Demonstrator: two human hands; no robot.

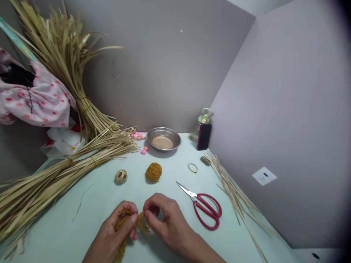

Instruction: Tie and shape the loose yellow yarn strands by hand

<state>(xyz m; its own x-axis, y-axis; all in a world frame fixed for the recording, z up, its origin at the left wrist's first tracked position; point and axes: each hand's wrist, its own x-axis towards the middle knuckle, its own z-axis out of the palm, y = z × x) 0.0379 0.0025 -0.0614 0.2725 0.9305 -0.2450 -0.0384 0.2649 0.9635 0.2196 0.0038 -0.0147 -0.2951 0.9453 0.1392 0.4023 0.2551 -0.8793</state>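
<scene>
My left hand [113,232] is closed around a mustard-yellow strip of yarn-like material [120,252], its thumb pressed on top. Part of the strip hangs below the palm and is partly hidden by the fingers. Beside it, my right hand [171,223] pinches a loose end of the same strip between thumb and index finger. Just beyond the hands lies a wound ball of yarn [154,172] of similar colour. Left of that ball sits a small openwork woven ball [121,176]. Red-handled scissors [207,210] lie to the right of my right hand, blades pointing away.
Bundles of dry straw [68,171] cover the left side. At the back stand a metal bowl [163,140] of water, a bottle [195,131] and a phone [204,137]. Pink pebble-like pieces [143,151], a thin ring [192,168] and loose straw strips [233,193] also lie there.
</scene>
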